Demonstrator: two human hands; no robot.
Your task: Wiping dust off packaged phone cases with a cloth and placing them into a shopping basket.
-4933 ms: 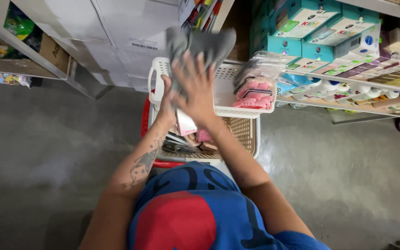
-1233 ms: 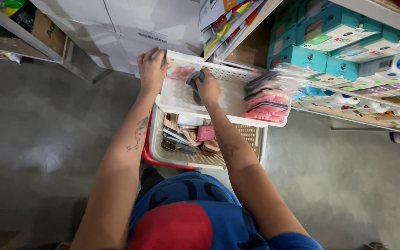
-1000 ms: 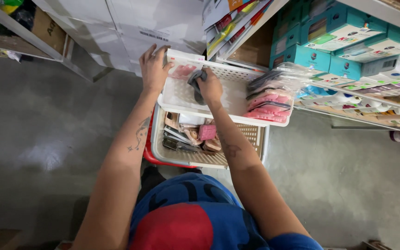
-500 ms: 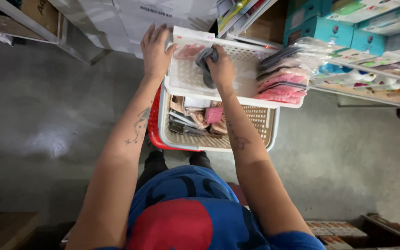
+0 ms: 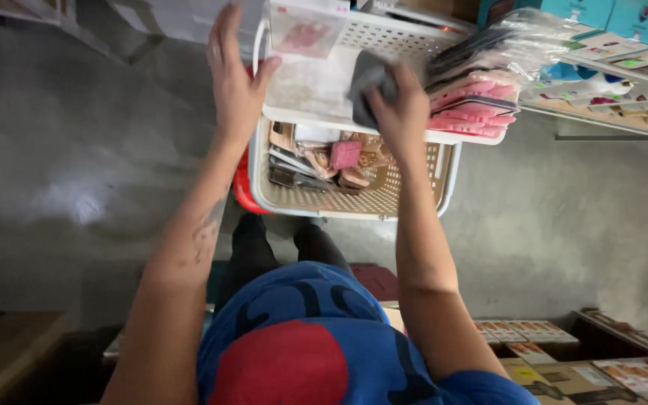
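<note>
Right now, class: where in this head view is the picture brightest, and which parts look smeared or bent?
Head view: a pale glare patch lies on the grey floor left of the left hand; the right hand and the dark item it grips are motion-blurred; the white basket bows outward near the top edge.

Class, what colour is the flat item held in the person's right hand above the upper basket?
Dark grey item, gripped by the right hand; head view.

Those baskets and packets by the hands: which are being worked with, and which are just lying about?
In use:
left hand
right hand
dark grey item
white basket
beige basket

Lying about:
teal boxes
shelf
floor cartons
</note>
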